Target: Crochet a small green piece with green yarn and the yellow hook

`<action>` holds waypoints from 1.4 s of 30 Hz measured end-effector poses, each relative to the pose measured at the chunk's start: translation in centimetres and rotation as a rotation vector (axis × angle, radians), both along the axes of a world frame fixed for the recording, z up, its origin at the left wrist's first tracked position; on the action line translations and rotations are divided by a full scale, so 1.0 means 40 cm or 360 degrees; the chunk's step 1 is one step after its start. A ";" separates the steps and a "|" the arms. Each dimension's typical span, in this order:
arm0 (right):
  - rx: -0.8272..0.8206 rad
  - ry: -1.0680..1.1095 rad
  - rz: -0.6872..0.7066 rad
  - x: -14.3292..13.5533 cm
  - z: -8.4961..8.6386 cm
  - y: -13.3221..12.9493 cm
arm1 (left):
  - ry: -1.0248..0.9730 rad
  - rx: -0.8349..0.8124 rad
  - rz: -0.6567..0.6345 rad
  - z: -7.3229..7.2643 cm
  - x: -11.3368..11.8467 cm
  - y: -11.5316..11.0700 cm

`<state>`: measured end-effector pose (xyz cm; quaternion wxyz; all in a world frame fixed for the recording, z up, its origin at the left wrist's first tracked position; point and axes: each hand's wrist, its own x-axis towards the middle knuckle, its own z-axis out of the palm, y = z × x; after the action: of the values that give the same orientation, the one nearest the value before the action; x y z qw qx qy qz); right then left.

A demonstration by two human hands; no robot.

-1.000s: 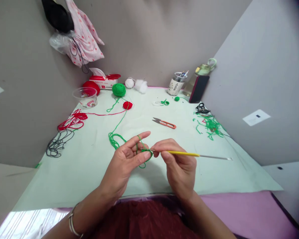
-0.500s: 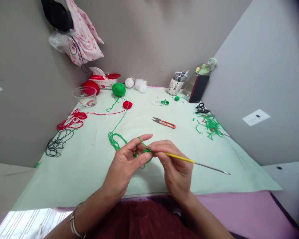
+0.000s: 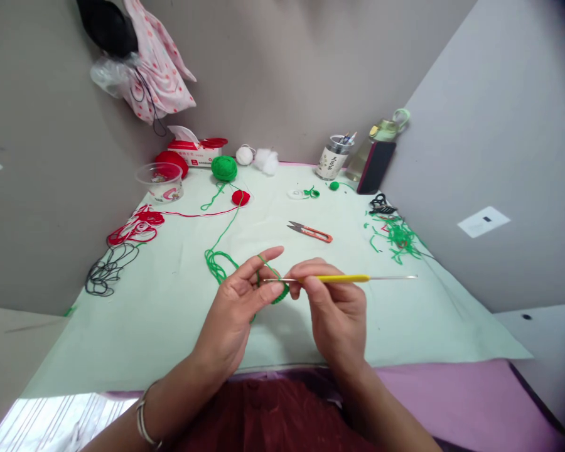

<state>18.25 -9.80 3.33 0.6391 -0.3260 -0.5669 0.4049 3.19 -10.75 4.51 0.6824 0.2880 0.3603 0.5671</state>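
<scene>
Between thumb and fingers, my left hand [image 3: 230, 307] pinches a small piece of green crochet work [image 3: 281, 294]. Green yarn [image 3: 220, 265] runs over its raised index finger and down to loose loops on the table. My right hand [image 3: 336, 314] grips a crochet hook [image 3: 343, 278] by its yellow handle. The hook lies nearly level, its left metal end at the green stitches by my left thumb and its other end pointing right. My left fingers partly hide the crochet work.
Thread snips [image 3: 309, 231] lie beyond my hands. Green [image 3: 224, 169] and red yarn balls [image 3: 240, 198], a plastic tub [image 3: 162, 185] and a tissue box [image 3: 195, 154] stand back left. At back right are a pen cup [image 3: 333, 158], a phone [image 3: 376, 167] and green yarn scraps [image 3: 402, 237].
The crochet hook has swung from slanting down to the right to nearly level, and its left tip now shows past the stitches. My left index finger has shifted slightly up and left.
</scene>
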 end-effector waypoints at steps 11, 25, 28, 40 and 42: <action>-0.0461 0.0496 0.0401 0.008 0.010 0.021 | 0.0199 0.0155 -0.0262 -0.015 -0.034 -0.005; -0.0165 0.0114 0.0194 0.023 0.011 0.000 | 0.0531 0.0292 -0.0102 -0.025 -0.044 -0.008; -0.0124 0.0072 0.0173 0.023 0.011 -0.005 | 0.0543 0.0293 -0.0096 -0.024 -0.044 -0.008; -0.0048 0.0037 0.0136 0.019 0.009 -0.009 | 0.0485 0.0242 -0.0114 -0.022 -0.048 -0.009; 0.0021 -0.0032 0.0068 0.016 0.011 -0.012 | 0.0482 0.0245 -0.0100 -0.025 -0.048 -0.010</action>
<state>18.90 -10.26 3.78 0.6267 -0.3138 -0.5827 0.4114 1.29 -11.15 3.50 0.6137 0.4325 0.4054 0.5215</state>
